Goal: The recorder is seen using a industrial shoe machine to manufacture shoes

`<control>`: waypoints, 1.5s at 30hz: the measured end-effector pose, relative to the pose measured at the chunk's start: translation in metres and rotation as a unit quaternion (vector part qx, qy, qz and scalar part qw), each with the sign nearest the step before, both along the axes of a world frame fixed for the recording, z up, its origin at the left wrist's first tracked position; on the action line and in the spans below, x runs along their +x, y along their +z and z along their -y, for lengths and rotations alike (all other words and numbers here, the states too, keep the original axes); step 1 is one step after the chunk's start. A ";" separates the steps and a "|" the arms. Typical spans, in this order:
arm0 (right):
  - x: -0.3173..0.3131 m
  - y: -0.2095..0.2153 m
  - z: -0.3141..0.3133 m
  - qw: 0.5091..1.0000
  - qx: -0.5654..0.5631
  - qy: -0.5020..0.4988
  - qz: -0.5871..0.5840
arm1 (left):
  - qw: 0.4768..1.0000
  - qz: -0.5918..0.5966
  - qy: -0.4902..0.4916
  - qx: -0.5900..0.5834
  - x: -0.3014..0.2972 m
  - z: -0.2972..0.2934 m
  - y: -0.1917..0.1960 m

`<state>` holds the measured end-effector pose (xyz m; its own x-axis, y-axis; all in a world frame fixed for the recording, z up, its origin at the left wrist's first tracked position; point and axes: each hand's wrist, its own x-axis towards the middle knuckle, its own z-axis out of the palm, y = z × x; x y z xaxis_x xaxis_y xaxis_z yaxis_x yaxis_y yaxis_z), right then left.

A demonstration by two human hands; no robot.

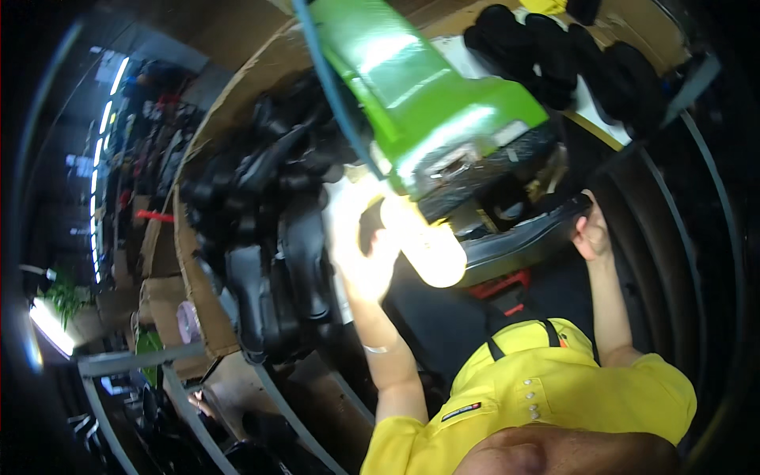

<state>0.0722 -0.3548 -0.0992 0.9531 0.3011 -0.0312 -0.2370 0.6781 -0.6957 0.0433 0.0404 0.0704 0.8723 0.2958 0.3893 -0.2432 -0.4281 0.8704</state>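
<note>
A long black piece shaped like a shoe sole [518,247] lies across beneath the head of a green machine [443,111]. My right hand [592,229] is closed around its right end, thumb and fingertips curled at the edge. Strong glare from a bright lamp [425,241] washes out my left hand [366,257], just left of it. A dark gap separates thumb from fingers there, and nothing shows between them. Behind the lamp, the left end of the black piece is hidden.
Black shoe-shaped pieces [305,257] are heaped on the left beside a cardboard wall [190,261]. Several more black pieces [554,55] lie at the back right. A blue hose [332,91] hangs before the machine. Metal rails [269,404] run at lower left.
</note>
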 end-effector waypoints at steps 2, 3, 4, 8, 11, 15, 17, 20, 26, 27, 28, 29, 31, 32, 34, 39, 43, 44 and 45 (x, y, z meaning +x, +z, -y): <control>0.006 0.024 -0.023 1.000 0.031 -0.005 -0.001 | 0.970 -0.096 -0.130 -0.179 -0.048 0.023 -0.063; 0.006 0.026 -0.018 0.999 0.038 -0.013 0.025 | 0.925 -0.098 -0.189 -0.313 -0.048 0.048 -0.080; 0.009 0.024 -0.017 0.997 0.054 -0.005 0.049 | 0.866 -0.104 -0.221 -0.436 -0.055 0.071 -0.091; 0.003 -0.012 -0.001 0.992 0.109 -0.048 0.030 | 0.830 -0.078 -0.146 -0.532 -0.075 0.115 -0.105; -0.004 -0.012 -0.001 0.995 0.054 -0.079 -0.032 | 0.889 -0.096 -0.056 -0.443 -0.061 0.129 -0.089; 0.006 0.012 -0.002 0.992 -0.012 -0.125 -0.024 | 0.936 -0.110 -0.061 -0.328 -0.044 0.127 -0.067; 0.025 0.027 0.007 0.991 -0.056 -0.117 0.027 | 0.970 -0.080 -0.043 -0.226 -0.037 0.119 -0.089; 0.053 0.067 0.013 0.980 -0.146 -0.123 0.048 | 0.990 -0.042 -0.018 -0.136 -0.027 0.121 -0.089; 0.087 0.116 0.007 0.979 -0.170 -0.091 0.069 | 0.985 -0.081 -0.005 -0.154 -0.027 0.135 -0.077; 0.088 0.118 0.003 0.980 -0.168 -0.089 0.067 | 0.985 -0.078 -0.004 -0.153 -0.027 0.135 -0.078; 0.089 0.120 0.001 0.979 -0.173 -0.086 0.060 | 0.985 -0.076 -0.003 -0.154 -0.027 0.134 -0.077; 0.088 0.122 -0.001 0.979 -0.179 -0.083 0.054 | 0.986 -0.076 -0.010 -0.151 -0.028 0.134 -0.073; 0.086 0.122 -0.005 0.980 -0.180 -0.075 0.049 | 0.987 -0.064 -0.005 -0.150 -0.031 0.129 -0.073; 0.085 0.121 -0.007 0.980 -0.179 -0.069 0.049 | 0.987 -0.054 -0.002 -0.153 -0.031 0.127 -0.074; 0.085 0.121 -0.015 0.981 -0.176 -0.064 0.051 | 0.980 -0.032 -0.005 -0.197 -0.032 0.121 -0.075; 0.083 0.135 -0.034 0.978 -0.191 -0.070 0.053 | 0.936 0.027 -0.047 -0.348 -0.034 0.106 -0.081; 0.068 0.135 -0.043 0.986 -0.146 -0.058 0.046 | 0.911 0.026 -0.073 -0.404 -0.040 0.097 -0.073; 0.064 0.135 -0.045 0.989 -0.133 -0.054 0.043 | 0.905 0.025 -0.067 -0.419 -0.041 0.096 -0.066; 0.060 0.132 -0.046 0.989 -0.134 -0.050 0.039 | 0.899 0.024 -0.062 -0.434 -0.041 0.094 -0.057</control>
